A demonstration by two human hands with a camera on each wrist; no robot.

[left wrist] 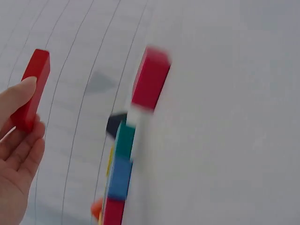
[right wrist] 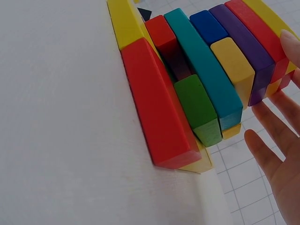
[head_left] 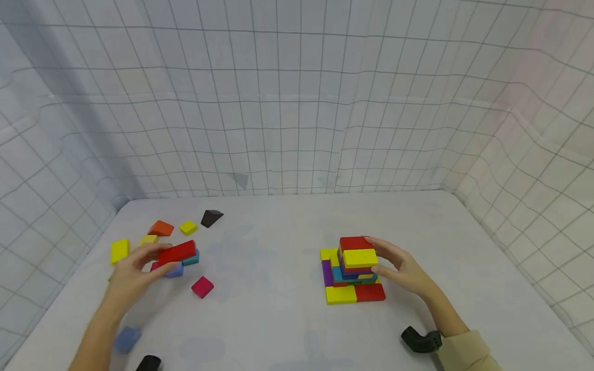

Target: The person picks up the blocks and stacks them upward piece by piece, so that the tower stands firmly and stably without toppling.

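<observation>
My left hand (head_left: 132, 270) pinches a red block (head_left: 178, 252) between thumb and fingers, held above a cluster of loose blocks. In the left wrist view, the red block (left wrist: 33, 91) stands upright in the grip. My right hand (head_left: 401, 268) is at the right side of a stepped block tower (head_left: 341, 294), fingertips at its upper layers. A yellow block (head_left: 360, 257) tops the tower's near side and a red block (head_left: 355, 242) its far side. The right wrist view shows a purple block (right wrist: 246, 58), a teal block (right wrist: 206, 70) and a green block (right wrist: 199, 108) in the layers, with fingers extended beside them.
Around my left hand lie a teal block (head_left: 191, 257), a blue block (head_left: 175, 271), a crimson block (head_left: 202, 287) and several yellow blocks. An orange block (head_left: 161, 228) and a black wedge (head_left: 211, 218) lie farther back. White gridded curtains (head_left: 297, 103) enclose the table (head_left: 264, 319).
</observation>
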